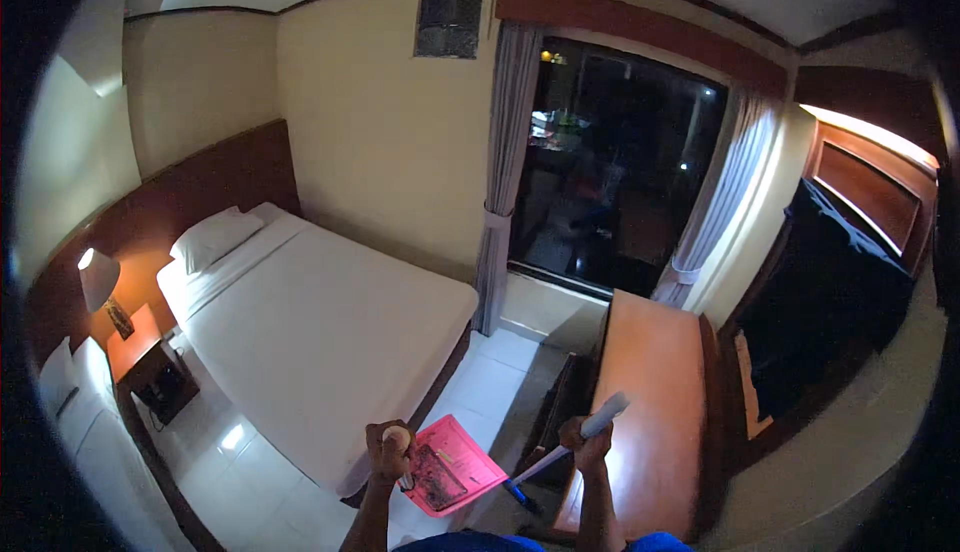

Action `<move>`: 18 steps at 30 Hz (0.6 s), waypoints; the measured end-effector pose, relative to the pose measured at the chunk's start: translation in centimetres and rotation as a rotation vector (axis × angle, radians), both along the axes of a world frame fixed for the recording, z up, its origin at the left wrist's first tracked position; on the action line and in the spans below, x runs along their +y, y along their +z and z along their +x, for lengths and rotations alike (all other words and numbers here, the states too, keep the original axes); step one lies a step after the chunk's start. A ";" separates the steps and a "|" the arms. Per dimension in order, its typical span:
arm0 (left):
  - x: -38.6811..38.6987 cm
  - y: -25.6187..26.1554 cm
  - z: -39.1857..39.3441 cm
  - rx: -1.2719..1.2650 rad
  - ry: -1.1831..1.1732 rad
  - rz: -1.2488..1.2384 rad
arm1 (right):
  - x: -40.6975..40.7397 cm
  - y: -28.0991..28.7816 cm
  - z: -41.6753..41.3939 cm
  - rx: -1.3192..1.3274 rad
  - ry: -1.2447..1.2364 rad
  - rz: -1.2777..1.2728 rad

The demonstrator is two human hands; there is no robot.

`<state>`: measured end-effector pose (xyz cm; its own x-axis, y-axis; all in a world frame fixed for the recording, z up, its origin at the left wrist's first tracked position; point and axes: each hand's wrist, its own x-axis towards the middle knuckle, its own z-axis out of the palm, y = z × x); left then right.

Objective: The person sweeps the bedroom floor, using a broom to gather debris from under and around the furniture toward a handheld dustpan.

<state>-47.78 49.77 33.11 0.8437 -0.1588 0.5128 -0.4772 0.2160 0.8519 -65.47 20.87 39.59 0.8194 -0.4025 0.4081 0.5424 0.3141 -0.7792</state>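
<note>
My left hand (388,453) is closed around the upright handle of a pink plastic dustpan (476,456), whose pan lies low between my hands and holds dark dirt and debris. My right hand (586,443) grips the pale handle of a broom (551,463), its grey end sticking up past my fist. The broom's blue and dark head is low at the right edge of the dustpan; whether they touch, I cannot tell.
A bed with a white sheet (322,334) stands to the left, a nightstand (139,342) with a lit lamp (101,282) beyond it. At right is a long wooden desk (652,387). White floor tiles (491,376) run between bed and desk, towards a curtained window (615,177).
</note>
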 end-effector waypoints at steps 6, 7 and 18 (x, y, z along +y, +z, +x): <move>2.9 -1.0 -0.1 -0.213 0.114 0.217 | 1.2 -1.8 1.7 0.034 -0.022 -0.078; 3.1 -0.1 -0.6 -0.137 0.146 0.237 | 1.4 -2.0 1.9 0.042 -0.016 -0.084; 6.4 1.1 -1.1 0.017 -0.120 0.086 | 4.2 -2.1 2.8 0.108 0.017 0.010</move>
<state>-48.90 56.18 34.23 0.8245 -0.3022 0.4784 -0.4373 0.1962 0.8776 -62.63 25.09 37.50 0.8654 -0.3913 0.3131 0.4497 0.3306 -0.8298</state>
